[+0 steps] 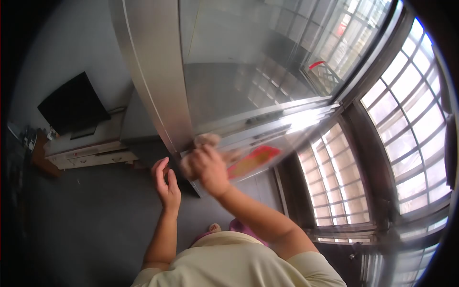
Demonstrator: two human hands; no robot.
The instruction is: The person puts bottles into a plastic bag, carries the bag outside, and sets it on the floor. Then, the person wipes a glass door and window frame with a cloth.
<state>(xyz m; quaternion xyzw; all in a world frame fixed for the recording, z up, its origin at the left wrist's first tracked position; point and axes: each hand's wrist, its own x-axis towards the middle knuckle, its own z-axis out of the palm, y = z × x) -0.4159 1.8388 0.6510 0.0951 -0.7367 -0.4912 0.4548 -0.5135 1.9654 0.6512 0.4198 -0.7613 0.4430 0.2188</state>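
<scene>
My right hand (210, 170) is closed on a crumpled beige-brown cloth (190, 165). It presses the cloth at the edge of a metal-framed glass door (155, 62), low on the upright where it meets the crossbar. The hand and cloth are slightly blurred. My left hand (167, 184) is raised beside the upright, fingers curved and apart, holding nothing. A red and gold sticker (256, 160) shows on the lower panel, right of my right hand.
At the left, a black monitor (74, 103) stands on a white cabinet with drawers (91, 160). Barred windows (406, 119) line the right side. The grey floor (91, 225) lies below, with my foot (214, 228) on it.
</scene>
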